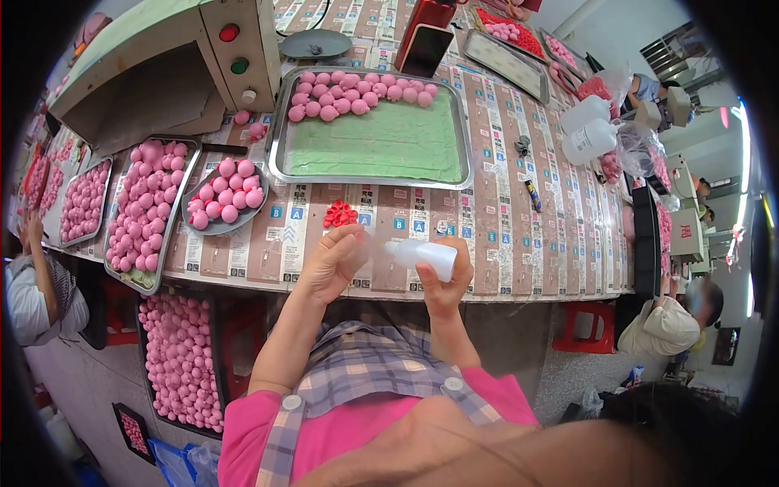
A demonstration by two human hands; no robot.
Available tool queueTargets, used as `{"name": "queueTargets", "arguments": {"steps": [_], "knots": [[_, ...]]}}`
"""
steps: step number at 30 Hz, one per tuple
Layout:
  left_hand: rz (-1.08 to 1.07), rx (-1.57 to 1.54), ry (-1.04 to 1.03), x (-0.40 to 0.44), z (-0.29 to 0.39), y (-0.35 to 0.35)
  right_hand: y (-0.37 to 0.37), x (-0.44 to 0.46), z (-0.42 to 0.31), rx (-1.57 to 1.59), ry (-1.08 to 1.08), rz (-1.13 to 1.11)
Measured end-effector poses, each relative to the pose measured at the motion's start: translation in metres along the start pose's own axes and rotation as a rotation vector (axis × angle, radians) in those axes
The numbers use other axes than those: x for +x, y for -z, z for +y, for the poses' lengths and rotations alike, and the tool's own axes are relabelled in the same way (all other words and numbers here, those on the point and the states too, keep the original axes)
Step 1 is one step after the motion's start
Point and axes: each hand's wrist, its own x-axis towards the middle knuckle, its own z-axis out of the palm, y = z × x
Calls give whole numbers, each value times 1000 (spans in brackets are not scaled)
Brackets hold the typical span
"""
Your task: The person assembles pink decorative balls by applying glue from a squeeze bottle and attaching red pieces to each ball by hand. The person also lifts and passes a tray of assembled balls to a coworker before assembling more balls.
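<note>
My right hand (448, 276) is wrapped round a small white squeeze bottle (430, 258), its nozzle pointing left toward my left hand. My left hand (335, 264) is closed in a pinch near the nozzle; what it holds is too small to make out. Just beyond my left hand lies a little pile of red pieces (340, 214) on the patterned table covering. Farther back, a metal tray (369, 180) lined with green holds rows of pink balls (327, 112) along its far side. A grey plate (193, 215) of pink balls with red parts stands to the left.
Trays of pink balls (146, 207) line the left, below a machine (207, 49) with red and green buttons. A phone (423, 50), a marker (532, 196) and plastic jugs (590, 140) are on the table. Co-workers (53, 296) sit at left and right (669, 325).
</note>
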Motion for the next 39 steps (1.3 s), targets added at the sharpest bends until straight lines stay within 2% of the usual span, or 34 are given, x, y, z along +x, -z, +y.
{"name": "queueTargets", "arguments": {"steps": [16,20,25,26,29,32,35,39], "knots": [[16,23,0,1,-1,2,3,0,3,-15,13,25],[10,7,-26,2,1,5,12,5,18,223,-123,282],[57,-17,-61,3,7,3,66,36,38,410,-450,463],[60,-16,-64,2,8,3,80,38,46,425,-517,485],[49,-23,-75,5,8,6,117,43,80,409,-539,333],[35,-15,-84,6,7,2,126,50,97,165,-593,357],[31,-12,-90,6,7,1,134,57,120,-254,-436,254],[40,-21,-85,8,9,5,132,59,126,-581,-466,207]]}}
